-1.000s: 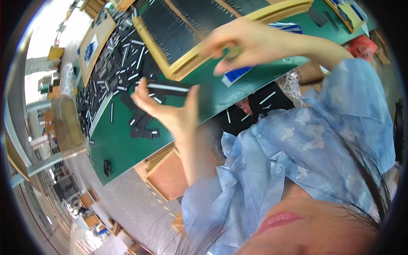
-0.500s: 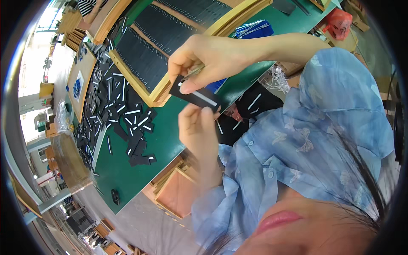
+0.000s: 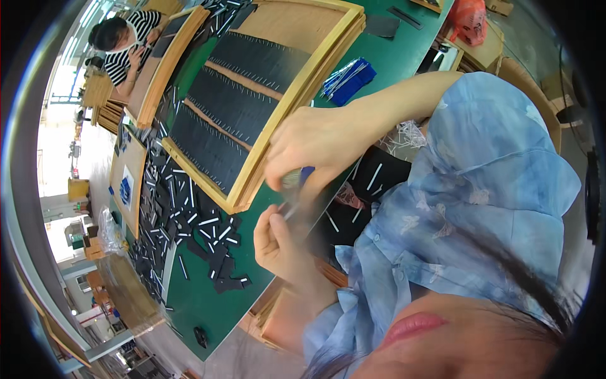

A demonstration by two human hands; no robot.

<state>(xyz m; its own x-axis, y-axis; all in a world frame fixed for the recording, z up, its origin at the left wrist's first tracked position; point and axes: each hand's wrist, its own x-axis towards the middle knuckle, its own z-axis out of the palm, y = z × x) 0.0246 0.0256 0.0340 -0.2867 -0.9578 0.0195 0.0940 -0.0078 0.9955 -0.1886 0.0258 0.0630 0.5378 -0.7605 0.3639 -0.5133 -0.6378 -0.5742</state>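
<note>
My right hand (image 3: pixel 309 148) is closed over the table's near edge, its fingers curled round a small tool with a brassy part and a blue end (image 3: pixel 307 170). What kind of tool it is I cannot tell. Just below, my left hand (image 3: pixel 278 246) is closed, thumb and fingertips pinched together. Between the hands is a dark, flat strip-like piece (image 3: pixel 306 218), smeared by motion; its outline cannot be made out. Beyond the hands, a wooden frame (image 3: pixel 249 183) holds rows of black sheets (image 3: pixel 214 104) with short pale pins along their edges.
Many black scraps with white strips (image 3: pixel 189 221) lie heaped left of the frame on the green table (image 3: pixel 218 322). A blue bundle of thin sticks (image 3: pixel 349 81) is right of it. Black cloth (image 3: pixel 385 174) lies near my lap. Another person (image 3: pixel 129 50) works across the table.
The black piece with a white strip, seen flat between both hands before, is now turned and blurred. My right hand has come lower in view. The view has shifted, bringing in the other person.
</note>
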